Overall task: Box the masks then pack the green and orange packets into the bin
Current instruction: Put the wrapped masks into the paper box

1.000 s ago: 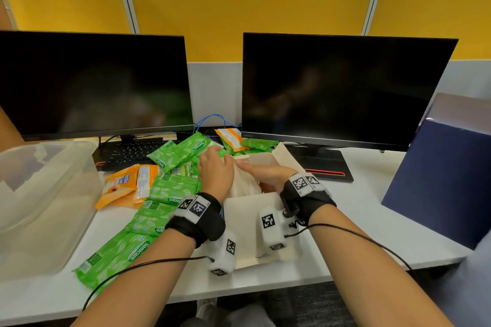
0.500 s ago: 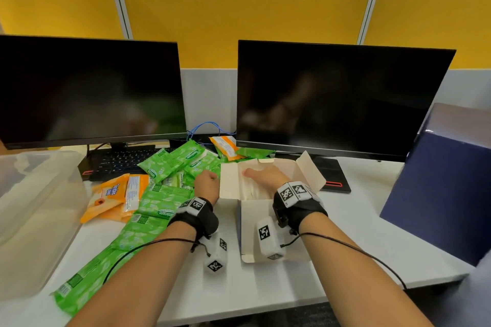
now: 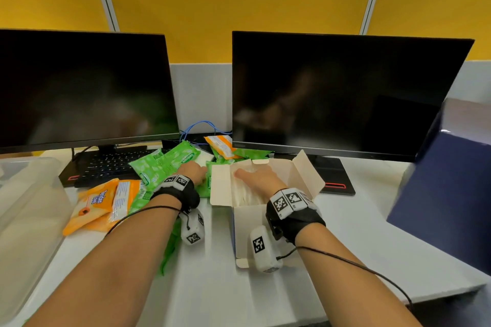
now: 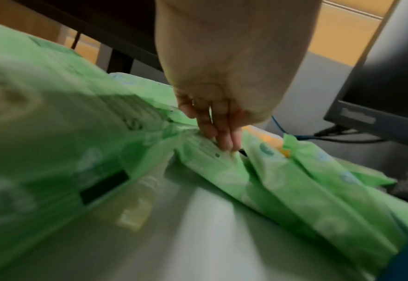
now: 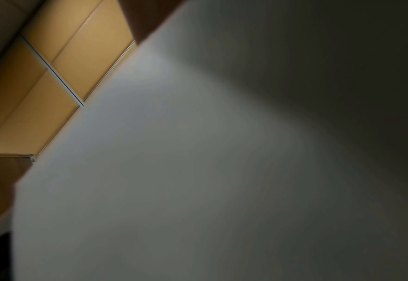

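A cardboard box (image 3: 308, 176) stands on the desk with its flaps spread. White masks (image 3: 243, 192) lie inside it. My right hand (image 3: 253, 176) lies flat on the masks with straight fingers. In the right wrist view a pale box wall (image 5: 198, 171) fills the picture and the hand is hidden. Left of the box, my left hand (image 3: 195, 170) rests on a heap of green packets (image 3: 164, 164); its straight fingertips (image 4: 224, 140) touch one green packet (image 4: 294, 190). Orange packets (image 3: 101, 202) lie further left, and one more orange packet (image 3: 221, 145) lies behind the box.
A translucent plastic bin (image 3: 29, 210) stands at the desk's left edge. Two dark monitors (image 3: 345, 93) and a keyboard (image 3: 111, 164) line the back. A dark blue box (image 3: 446, 188) stands at the right. Blue cables (image 3: 196, 127) run between the monitors.
My left hand left the masks and moved left onto the green packets. The box flaps now stand spread, and my right hand stays flat on the masks.
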A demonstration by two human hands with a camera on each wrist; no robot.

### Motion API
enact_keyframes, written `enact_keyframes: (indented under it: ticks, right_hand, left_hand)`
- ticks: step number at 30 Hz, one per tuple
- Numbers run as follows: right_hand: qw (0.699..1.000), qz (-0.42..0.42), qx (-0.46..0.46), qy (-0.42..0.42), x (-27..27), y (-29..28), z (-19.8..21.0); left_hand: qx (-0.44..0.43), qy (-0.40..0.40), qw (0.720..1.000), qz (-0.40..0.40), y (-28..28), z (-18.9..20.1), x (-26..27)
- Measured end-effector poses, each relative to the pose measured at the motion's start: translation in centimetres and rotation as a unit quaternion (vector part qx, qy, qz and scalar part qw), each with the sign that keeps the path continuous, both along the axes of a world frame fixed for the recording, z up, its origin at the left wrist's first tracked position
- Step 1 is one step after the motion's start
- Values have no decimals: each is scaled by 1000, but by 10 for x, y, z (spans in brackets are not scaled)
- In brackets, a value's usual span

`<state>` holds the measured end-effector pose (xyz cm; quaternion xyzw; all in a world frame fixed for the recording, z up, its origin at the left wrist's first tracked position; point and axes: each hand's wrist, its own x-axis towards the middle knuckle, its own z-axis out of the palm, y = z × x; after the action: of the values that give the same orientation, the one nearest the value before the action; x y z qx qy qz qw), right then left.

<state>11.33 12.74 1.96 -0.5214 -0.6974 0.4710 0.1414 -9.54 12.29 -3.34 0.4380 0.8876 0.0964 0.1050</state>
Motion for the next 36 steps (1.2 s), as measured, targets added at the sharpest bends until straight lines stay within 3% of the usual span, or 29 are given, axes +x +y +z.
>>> enact_keyframes:
  ticks: [5,16,20,24,29,32,36]
  right_hand:
    - [1000,12,9,-1,2,4,-3]
    - [1000,6,6,5,2,8,-5]
    - [1000,9,9,-8,3,9,-7]
    - [1000,6,6,-9,2,9,-7]
    - [1000,8,11,-13,4,8,-6]
    - [1000,7,10,-15,3,8,-6]
    - [1000,-2,-3,-3,2,6,-4]
  left_hand:
    - [-14,96,995,-37,7,-11,-1]
    - [-12,37,999,9,24,-13,-18]
    - [-5,97,994,54,24,-22,-5]
    - [-33,76,994,74,32,-26,-7]
    - [-90,127,988,-18,42,-22,-21]
    - [-79,144,984,-75,41,-13,-21]
    - [-53,137,986,-83,32,10,-26]
